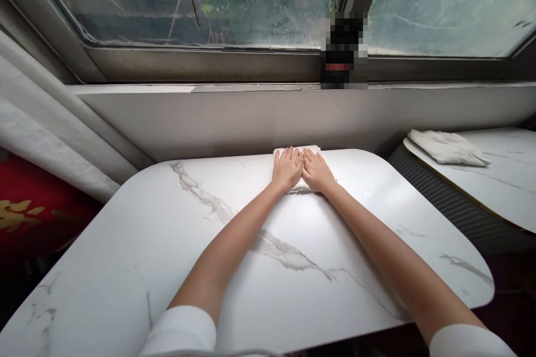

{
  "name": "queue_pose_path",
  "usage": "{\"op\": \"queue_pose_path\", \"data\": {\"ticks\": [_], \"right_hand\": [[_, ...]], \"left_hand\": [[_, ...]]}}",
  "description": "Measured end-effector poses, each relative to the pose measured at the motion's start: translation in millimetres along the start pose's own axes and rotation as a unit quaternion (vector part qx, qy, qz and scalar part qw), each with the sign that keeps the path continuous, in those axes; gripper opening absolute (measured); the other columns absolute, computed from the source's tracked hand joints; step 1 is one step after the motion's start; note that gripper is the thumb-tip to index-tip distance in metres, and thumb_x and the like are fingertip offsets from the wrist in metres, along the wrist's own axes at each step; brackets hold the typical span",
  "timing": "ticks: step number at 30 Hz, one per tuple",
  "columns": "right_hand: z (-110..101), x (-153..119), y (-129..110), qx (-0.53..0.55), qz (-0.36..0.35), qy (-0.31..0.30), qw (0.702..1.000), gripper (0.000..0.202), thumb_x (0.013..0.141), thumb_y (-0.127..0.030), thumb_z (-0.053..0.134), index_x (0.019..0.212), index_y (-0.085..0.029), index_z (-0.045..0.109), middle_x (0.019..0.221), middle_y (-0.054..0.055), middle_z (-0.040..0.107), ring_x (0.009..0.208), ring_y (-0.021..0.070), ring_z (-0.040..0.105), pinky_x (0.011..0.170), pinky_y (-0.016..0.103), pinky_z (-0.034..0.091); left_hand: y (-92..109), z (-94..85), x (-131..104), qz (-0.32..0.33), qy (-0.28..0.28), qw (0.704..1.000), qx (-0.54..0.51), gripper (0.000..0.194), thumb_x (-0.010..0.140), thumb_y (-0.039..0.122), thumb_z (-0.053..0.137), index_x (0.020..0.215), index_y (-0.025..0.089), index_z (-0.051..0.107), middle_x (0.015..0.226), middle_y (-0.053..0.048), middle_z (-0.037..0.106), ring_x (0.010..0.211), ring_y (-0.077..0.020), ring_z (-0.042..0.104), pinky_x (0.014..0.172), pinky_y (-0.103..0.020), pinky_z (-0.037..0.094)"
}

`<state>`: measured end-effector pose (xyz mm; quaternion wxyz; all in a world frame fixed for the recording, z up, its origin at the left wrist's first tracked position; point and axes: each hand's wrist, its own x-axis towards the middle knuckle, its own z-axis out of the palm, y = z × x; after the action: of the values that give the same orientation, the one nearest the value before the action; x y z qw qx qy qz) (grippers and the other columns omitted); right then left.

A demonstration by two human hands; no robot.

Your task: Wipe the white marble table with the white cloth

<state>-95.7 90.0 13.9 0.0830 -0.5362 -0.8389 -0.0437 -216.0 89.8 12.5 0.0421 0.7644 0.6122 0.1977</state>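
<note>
Both my arms reach across a white marble-patterned table (146, 223) to its far edge. My left hand (287, 168) lies flat on a folded white cloth (302, 185), fingers stretched out and pointing away from me. Beside it my right hand (317, 169) is also flat on the same cloth, its fingers meeting those of the left. Most of the cloth is hidden under the two palms; its edges show above, between and just below them.
A second marble-patterned table (508, 178) stands to the right, with another white cloth (448, 146) on it. Behind the far edge is a low wall (201, 120) under a window (259, 5). A pale curtain (46, 106) hangs at left, above red fabric with gold patterns (37, 206).
</note>
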Motion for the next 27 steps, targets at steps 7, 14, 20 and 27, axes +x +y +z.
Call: {"op": "queue_pose_path", "data": {"ticks": [7, 14, 20, 27], "right_hand": [[-19.7, -124.2, -66.3, -0.01, -0.024, 0.024, 0.999, 0.061, 0.088, -0.023, 0.032, 0.142, 0.003, 0.03, 0.148, 0.024, 0.03, 0.139, 0.0356, 0.02, 0.111, 0.055, 0.021], [-34.0, -206.6, -137.0, 0.044, -0.121, 0.055, 0.99, 0.073, 0.082, -0.028, 0.043, 0.147, -0.001, 0.022, 0.149, 0.021, 0.029, 0.138, 0.0428, 0.014, 0.107, 0.067, 0.021], [-26.8, -125.4, -144.6, 0.119, -0.171, -0.005, 0.978, 0.062, 0.091, -0.032, 0.031, 0.145, -0.002, 0.027, 0.15, 0.019, 0.027, 0.14, 0.0331, 0.018, 0.112, 0.059, 0.011], [-2.2, 18.0, -142.7, 0.127, -0.02, 0.029, 0.991, 0.054, 0.091, -0.026, 0.035, 0.142, -0.01, 0.036, 0.148, 0.017, 0.035, 0.138, 0.0271, 0.026, 0.112, 0.048, 0.013]], "left_hand": [[19.0, -31.9, -125.4, 0.089, -0.043, 0.995, 0.012, 0.058, 0.1, 0.042, 0.007, 0.144, 0.012, 0.031, 0.151, -0.008, 0.03, 0.141, -0.0187, 0.02, 0.116, -0.043, 0.007], [5.5, -71.1, -244.5, 0.128, -0.068, 0.988, 0.044, 0.054, 0.1, 0.039, 0.017, 0.149, 0.016, 0.018, 0.154, -0.005, 0.019, 0.142, -0.0183, 0.012, 0.117, -0.042, 0.011], [-49.4, -69.7, -203.1, 0.003, -0.082, 0.994, 0.076, 0.051, 0.098, 0.025, 0.012, 0.146, 0.012, 0.025, 0.151, -0.008, 0.027, 0.141, -0.0177, 0.018, 0.115, -0.044, 0.016], [-113.0, -58.0, -64.5, -0.071, -0.046, 0.993, 0.088, 0.05, 0.096, 0.016, 0.014, 0.143, 0.009, 0.031, 0.149, -0.01, 0.032, 0.14, -0.0171, 0.022, 0.115, -0.04, 0.012]]}}
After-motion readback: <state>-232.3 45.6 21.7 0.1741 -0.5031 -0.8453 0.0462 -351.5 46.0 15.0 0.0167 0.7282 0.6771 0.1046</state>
